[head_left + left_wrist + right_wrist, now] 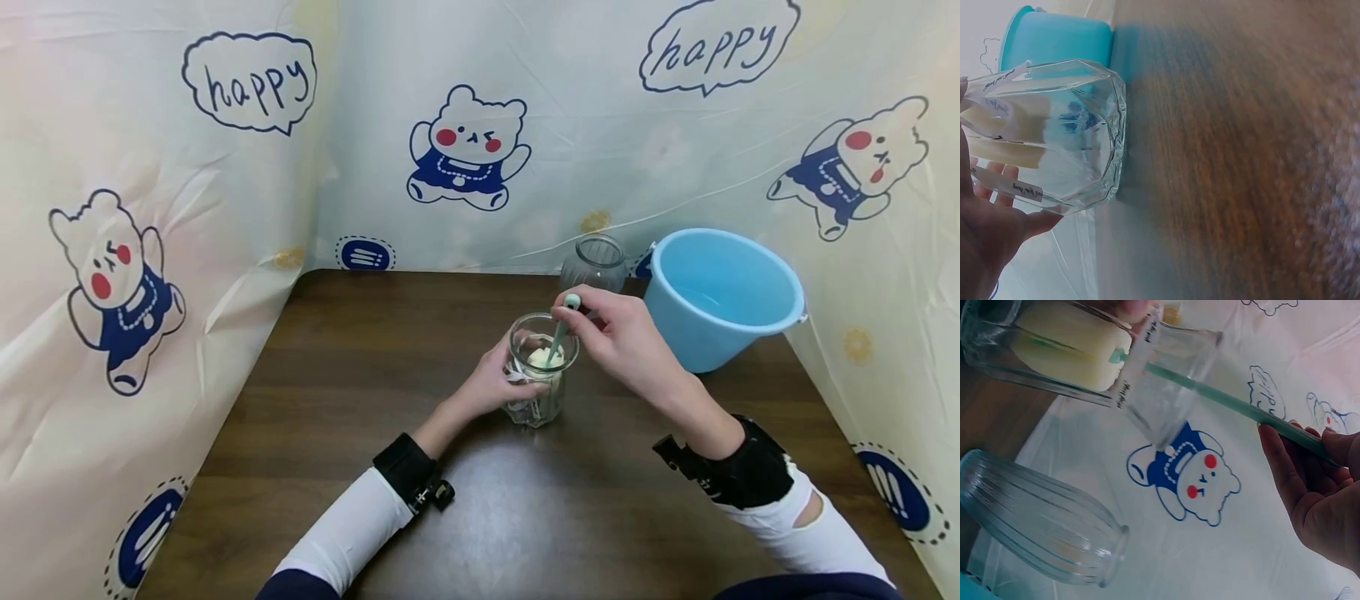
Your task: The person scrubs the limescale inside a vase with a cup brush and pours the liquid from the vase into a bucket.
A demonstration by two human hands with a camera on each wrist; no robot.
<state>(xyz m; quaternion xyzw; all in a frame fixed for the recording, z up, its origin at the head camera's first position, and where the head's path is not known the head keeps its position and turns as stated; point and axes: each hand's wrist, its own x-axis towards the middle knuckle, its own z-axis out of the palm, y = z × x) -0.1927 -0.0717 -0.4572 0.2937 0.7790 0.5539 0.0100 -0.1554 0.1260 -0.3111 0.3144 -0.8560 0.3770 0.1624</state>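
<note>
A clear faceted glass vase (pixel 536 410) stands at the middle of the table, a white ribbon with dark lettering (pixel 1139 359) tied round it. My left hand (pixel 497 377) grips its side, with the thumb across the near face. Inside the vase is the pale sponge head (pixel 1072 350) of a sponge bottle brush, whose green handle (pixel 1229 400) slants up out of the mouth. High on that handle, my right hand (pixel 621 333) pinches it between thumb and fingers. In the left wrist view the vase (pixel 1088 165) shows its thick angular base.
Behind my right hand, a second ribbed glass vase (pixel 1047 525) stands near the table's back edge. A light blue bucket (pixel 723 333) is at the back right. Printed sheeting (pixel 360 167) hangs along the back and both sides of the brown wooden table (pixel 337 375).
</note>
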